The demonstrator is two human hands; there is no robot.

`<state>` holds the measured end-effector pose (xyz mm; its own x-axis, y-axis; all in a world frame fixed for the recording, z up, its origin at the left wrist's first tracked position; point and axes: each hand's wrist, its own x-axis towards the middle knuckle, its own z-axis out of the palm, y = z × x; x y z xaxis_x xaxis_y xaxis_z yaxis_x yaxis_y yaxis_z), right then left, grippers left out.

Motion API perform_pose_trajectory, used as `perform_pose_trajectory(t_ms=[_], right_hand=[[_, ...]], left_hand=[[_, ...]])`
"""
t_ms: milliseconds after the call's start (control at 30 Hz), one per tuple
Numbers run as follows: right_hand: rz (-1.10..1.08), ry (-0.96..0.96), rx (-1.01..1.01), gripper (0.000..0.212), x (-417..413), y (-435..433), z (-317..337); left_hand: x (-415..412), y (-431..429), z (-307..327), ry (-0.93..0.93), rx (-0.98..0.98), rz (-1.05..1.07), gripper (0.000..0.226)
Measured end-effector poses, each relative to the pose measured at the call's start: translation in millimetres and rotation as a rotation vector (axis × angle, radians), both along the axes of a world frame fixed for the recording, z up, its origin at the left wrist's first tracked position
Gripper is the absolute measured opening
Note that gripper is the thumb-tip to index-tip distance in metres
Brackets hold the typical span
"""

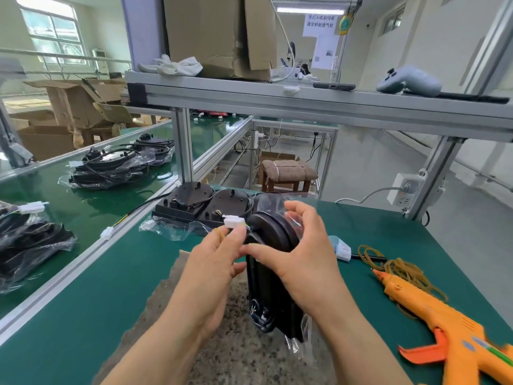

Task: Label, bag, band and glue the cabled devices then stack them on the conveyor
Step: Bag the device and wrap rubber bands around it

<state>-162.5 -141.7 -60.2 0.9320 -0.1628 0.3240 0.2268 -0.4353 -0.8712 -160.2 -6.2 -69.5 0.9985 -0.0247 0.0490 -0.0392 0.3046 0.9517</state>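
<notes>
**Device held on edge between both hands**

Device, black and round-bodied, was held upright on its edge above a speckled grey pad at the front of the green table. It was partly covered by a clear bag, whose loose end was seen below at the pad. The right hand was curled round the device's upper part, with the thumb laid against its near edge and the fingers closed over the plastic. The white connector of its cable was pinched by the fingertips of the left hand, just beside the device's top.

An orange glue gun was laid on the table to the right, near a heap of tan rubber bands. Two unbagged devices were set side by side at the table's far edge. On the conveyor to the left, a stack of bagged devices was seen, and another bagged heap lay nearer the left border.
</notes>
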Motion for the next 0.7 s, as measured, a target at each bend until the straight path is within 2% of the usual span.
perform_pose_trajectory(t_ms=[67, 200, 267, 367, 433, 467, 533, 633, 667, 700], right_hand=[[0.018, -0.023, -0.043, 0.078, -7.5, 2.1, 5.9], [0.107, -0.091, -0.090, 0.055, -23.7, 4.7, 21.7], [0.220, -0.037, -0.065, 0.056, -29.2, 3.6, 28.9], [0.406, 0.100, 0.067, 0.060, -33.9, -0.4, 38.4], [0.551, 0.179, 0.231, 0.054, -35.1, -3.1, 43.7], [0.591, 0.191, 0.247, 0.047, -34.9, -4.9, 46.6], [0.538, 0.166, 0.176, 0.034, -31.1, -7.2, 49.6], [0.207, -0.043, -0.053, 0.009, -15.8, -12.4, 47.6], [0.172, -0.093, -0.137, 0.012, -10.3, -15.4, 48.0], [0.213, -0.094, -0.211, 0.029, -4.3, -18.5, 47.5]], left_hand=[[-1.5, 1.5, -0.2, -0.036, -0.036, -0.014, 0.056], [-5.4, 5.0, -4.8, -0.076, 0.035, -0.067, 0.135], [-6.7, 6.7, -4.2, -0.106, 0.063, -0.117, 0.153], [-3.8, 12.5, -5.8, -0.202, 0.272, -0.147, 0.143], [-0.8, 15.4, -7.7, -0.257, 0.391, -0.108, 0.134], [0.3, 16.2, -8.7, -0.280, 0.422, -0.072, 0.131], [1.4, 17.7, -9.7, -0.322, 0.456, -0.007, 0.122], [5.8, 23.9, -12.6, -0.346, 0.446, -0.002, 0.112], [7.8, 26.1, -12.4, -0.337, 0.426, -0.016, 0.110], [10.6, 28.0, -11.9, -0.323, 0.390, -0.031, 0.108]])
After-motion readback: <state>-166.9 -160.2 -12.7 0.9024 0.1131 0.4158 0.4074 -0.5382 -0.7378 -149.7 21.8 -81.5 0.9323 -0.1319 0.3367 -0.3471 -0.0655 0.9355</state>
